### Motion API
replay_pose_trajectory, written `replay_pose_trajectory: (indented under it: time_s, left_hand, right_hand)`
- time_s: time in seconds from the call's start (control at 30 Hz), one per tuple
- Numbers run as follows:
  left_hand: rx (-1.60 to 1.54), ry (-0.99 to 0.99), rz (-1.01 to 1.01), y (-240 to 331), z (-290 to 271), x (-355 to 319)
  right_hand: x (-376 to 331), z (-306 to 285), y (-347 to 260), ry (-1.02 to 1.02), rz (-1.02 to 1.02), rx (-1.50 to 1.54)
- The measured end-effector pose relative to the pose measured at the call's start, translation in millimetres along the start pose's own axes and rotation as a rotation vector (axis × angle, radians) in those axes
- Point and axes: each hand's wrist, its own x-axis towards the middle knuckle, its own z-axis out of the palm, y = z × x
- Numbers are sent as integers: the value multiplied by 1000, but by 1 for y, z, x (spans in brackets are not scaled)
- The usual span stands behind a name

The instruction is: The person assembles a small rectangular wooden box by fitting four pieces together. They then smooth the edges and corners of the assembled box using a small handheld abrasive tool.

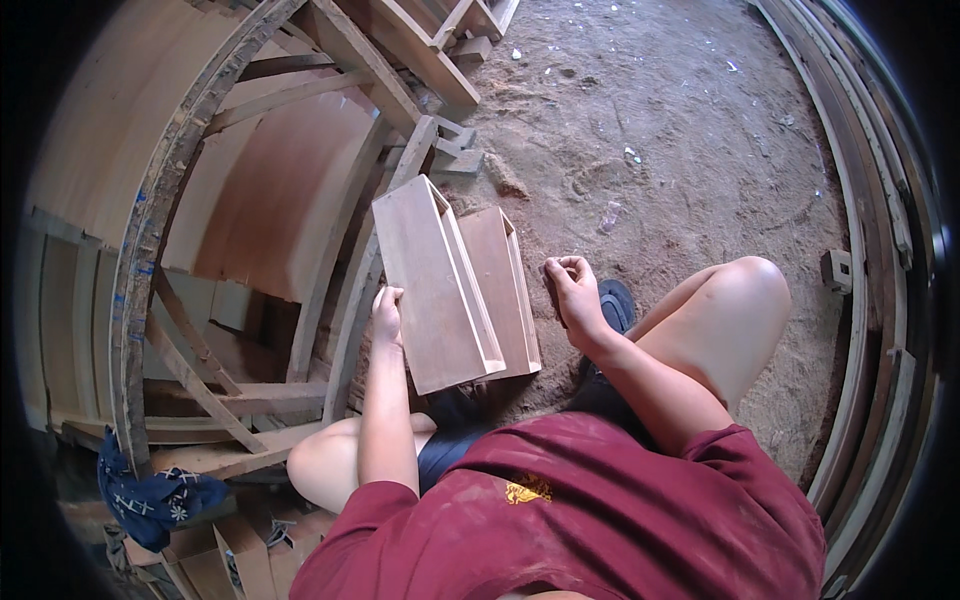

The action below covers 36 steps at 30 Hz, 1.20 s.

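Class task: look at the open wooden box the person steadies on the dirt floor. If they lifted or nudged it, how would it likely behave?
The wooden box looks rigid, made of flat boards, so it probably won't flex. Its thin panels suggest it is fairly light for its size. Standing tilted on edge, steadied by the left hand, it could tip if released.

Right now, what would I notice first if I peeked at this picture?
First, the wooden box in the middle, open at its side, with the left hand gripping its left edge. Just right of it, the right hand is curled shut around something too small to make out. Below, a dusty red shirt fills the bottom, and sandy ground spreads above.
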Motion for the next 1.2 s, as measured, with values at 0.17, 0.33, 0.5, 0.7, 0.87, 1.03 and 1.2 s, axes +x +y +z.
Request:
replay_pose_trajectory:
  time_s: [0.17,0.33,0.5,0.7,0.87,1.03,1.2]
  left_hand:
    - [-54,-56,52,-11,10,5]
    - [-21,-160,-10,-37,13,22]
    - [195,-15,-88,-49,31,31]
    - [692,222,-8,-45,20,32]
    - [1326,348,117,-22,77,18]
    - [1845,297,-101,-22,150,-11]
    - [1725,238,-87,-13,123,5]
  right_hand:
    - [1,6,3,-44,25,-58]
    - [8,3,8,14,4,-75]
    - [9,-3,8,33,31,41]
    - [-2,2,8,24,152,-308]
    - [5,-13,20,19,119,-340]
    - [10,-15,20,-36,165,-263]
    - [5,-17,12,-24,201,-296]
